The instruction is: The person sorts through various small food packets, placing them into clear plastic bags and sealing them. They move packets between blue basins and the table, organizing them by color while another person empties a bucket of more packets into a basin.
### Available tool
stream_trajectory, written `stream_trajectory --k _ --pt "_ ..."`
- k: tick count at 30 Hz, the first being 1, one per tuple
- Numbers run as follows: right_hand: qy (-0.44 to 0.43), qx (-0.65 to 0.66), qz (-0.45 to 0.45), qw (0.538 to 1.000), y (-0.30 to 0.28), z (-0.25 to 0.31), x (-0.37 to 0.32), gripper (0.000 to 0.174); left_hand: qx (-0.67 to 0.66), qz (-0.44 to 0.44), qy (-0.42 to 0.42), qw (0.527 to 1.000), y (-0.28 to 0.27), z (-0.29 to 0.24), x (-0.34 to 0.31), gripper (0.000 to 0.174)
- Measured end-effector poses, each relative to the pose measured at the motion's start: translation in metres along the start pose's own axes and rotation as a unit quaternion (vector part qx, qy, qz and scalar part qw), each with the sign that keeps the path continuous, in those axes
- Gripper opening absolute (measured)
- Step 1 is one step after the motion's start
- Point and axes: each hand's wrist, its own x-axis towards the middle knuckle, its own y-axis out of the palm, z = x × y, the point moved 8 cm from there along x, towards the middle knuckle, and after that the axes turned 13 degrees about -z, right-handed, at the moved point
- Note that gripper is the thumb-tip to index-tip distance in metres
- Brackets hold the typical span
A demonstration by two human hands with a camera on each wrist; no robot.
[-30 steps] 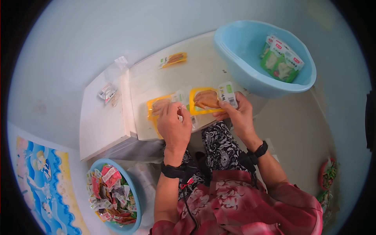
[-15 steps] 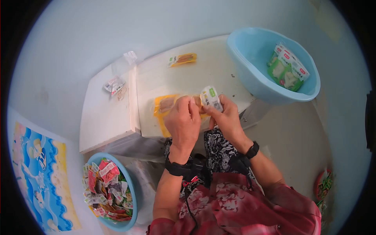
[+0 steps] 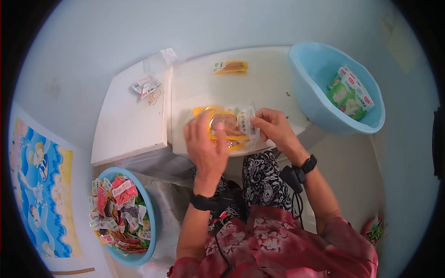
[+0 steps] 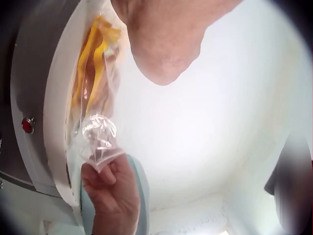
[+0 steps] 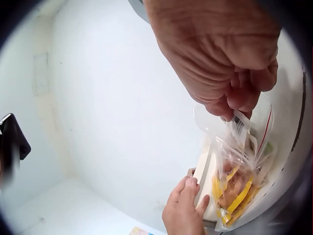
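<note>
In the head view, a clear bag with yellow-edged food packs (image 3: 225,121) lies near the table's front edge. The right hand (image 3: 278,129) pinches the bag's right end; the right wrist view shows that hand (image 5: 230,63) gripping clear plastic beside a barcode label and a red line. Over the bag's left part is the left hand (image 3: 206,148), slightly blurred, its fingers extended. In the right wrist view, the left hand (image 5: 186,208) has spread fingers beside the packs (image 5: 234,191). Whether it touches them I cannot tell.
Another yellow pack (image 3: 231,67) lies farther back on the table (image 3: 259,88). A blue basin (image 3: 315,102) with green packs stands at right. Crumpled wrappers (image 3: 146,86) lie on the left cabinet top. Below it, a blue tub (image 3: 153,222) holds several colourful packets.
The pack in the right hand has moved left and down over the other yellow packs. The left hand has shifted left, its fingers now straighter. The head view has shifted too.
</note>
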Motion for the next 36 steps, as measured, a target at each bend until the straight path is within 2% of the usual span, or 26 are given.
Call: stream_trajectory --k 2,5,8,10,13,15,18,19,21,22,25,28,30,33,36 --pt "0.004 -0.011 0.003 1.0 -0.002 -0.002 0.002 0.018 0.042 -0.021 -0.026 0.999 -0.01 0.029 -0.004 0.044" --pt "0.018 0.005 -0.002 1.0 0.001 -0.013 0.006 0.013 -0.042 -0.001 -0.199 0.979 -0.003 0.091 -0.024 0.055" --pt "0.02 0.044 -0.027 0.998 0.006 -0.013 0.011 0.011 -0.111 0.046 -0.307 0.944 0.007 0.107 -0.03 0.057" --pt "0.008 0.025 -0.056 0.998 0.016 -0.001 0.008 0.009 -0.125 0.087 -0.32 0.935 0.015 0.097 -0.028 0.058" --pt "-0.025 0.037 -0.059 0.997 0.039 0.004 0.008 0.011 -0.109 0.123 -0.303 0.939 0.022 0.083 -0.027 0.06" --pt "-0.082 -0.014 -0.074 0.994 0.043 0.004 0.016 0.013 -0.109 0.107 -0.288 0.945 0.021 0.082 -0.027 0.062" --pt "-0.181 -0.094 -0.106 0.973 0.042 -0.003 0.034 0.014 -0.073 0.102 -0.214 0.969 0.016 0.081 -0.026 0.059" --pt "-0.218 -0.12 -0.118 0.961 0.042 -0.001 0.036 0.013 -0.041 0.087 -0.166 0.981 0.015 0.08 -0.025 0.058" --pt "-0.22 -0.207 -0.125 0.945 0.04 0.006 0.034 0.012 0.024 0.056 -0.067 0.996 0.012 0.072 -0.022 0.054" --pt "-0.218 -0.25 -0.13 0.935 0.04 0.011 0.032 0.011 0.027 0.067 -0.083 0.994 0.013 0.073 -0.022 0.053" --pt "-0.252 -0.24 -0.15 0.925 0.034 0.016 0.034 0.015 0.043 0.099 -0.118 0.987 0.015 0.071 -0.019 0.05" --pt "-0.192 -0.172 -0.215 0.942 0.005 0.026 0.012 0.029 0.07 0.104 -0.131 0.983 0.015 0.071 -0.018 0.05" --pt "-0.169 -0.191 -0.223 0.941 -0.015 0.02 -0.008 0.042 0.082 0.114 -0.129 0.982 0.015 0.07 -0.018 0.051" --pt "-0.167 -0.24 -0.201 0.935 -0.028 0.012 -0.036 0.06 0.147 0.05 0.001 0.988 0.008 0.048 -0.007 0.052" --pt "-0.139 -0.283 -0.152 0.937 -0.02 0.015 -0.05 0.069 0.085 0.089 0.061 0.991 0.017 0.021 0.017 0.056"
